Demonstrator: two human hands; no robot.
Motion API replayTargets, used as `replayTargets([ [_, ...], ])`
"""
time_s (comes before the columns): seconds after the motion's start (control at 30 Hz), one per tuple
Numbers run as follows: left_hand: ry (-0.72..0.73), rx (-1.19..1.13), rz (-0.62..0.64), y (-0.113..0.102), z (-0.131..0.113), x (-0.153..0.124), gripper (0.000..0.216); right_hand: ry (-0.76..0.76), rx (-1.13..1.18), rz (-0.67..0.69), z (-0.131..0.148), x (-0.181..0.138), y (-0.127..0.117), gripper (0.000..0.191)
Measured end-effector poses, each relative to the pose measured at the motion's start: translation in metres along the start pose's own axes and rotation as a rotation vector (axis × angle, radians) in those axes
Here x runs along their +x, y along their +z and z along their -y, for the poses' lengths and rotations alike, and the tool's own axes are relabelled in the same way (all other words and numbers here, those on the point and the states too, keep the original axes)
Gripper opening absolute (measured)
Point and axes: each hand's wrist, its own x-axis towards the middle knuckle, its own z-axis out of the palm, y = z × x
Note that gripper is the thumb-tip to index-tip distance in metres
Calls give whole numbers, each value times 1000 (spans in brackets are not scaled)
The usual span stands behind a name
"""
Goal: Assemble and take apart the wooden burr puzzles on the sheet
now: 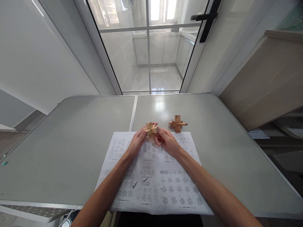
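Puzzle (151, 129) pinched between fingertips of left hand (136, 142) and right hand (167, 141), held above sheet (153, 176). Loose pieces likely dropped if pinch slackened; second puzzle (177, 123) near, could be knocked.

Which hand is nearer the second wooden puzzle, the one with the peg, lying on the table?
Right. The right hand is just below-left of the pegged wooden puzzle; the left hand sits farther left.

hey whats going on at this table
A person holds a small wooden interlocking puzzle in both hands, the left hand and the right hand gripping it from either side above a printed sheet of diagrams. A second wooden puzzle, with a peg through it, sits untouched on the grey table just beyond the sheet.
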Motion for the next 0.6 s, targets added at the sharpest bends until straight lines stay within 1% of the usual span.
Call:
replayTargets([
  [0.1,-12,54,3,-1,1,0,58,-3,18,-22,0,-1,0,38],
  [0.27,4,170,-144,1,1,-2,62,-50,-38,-126,-1,0,3,37],
  [0.37,8,198,-168,4,2,-3,67,-72,-66,-110,-2,0,5,36],
  [0.5,6,226,-218,6,3,-3,61,-109,-130,-139,-4,0,7,37],
  [0.6,-20,236,-225,6,2,-3,58,-169,-217,-168,-5,-1,8,32],
])
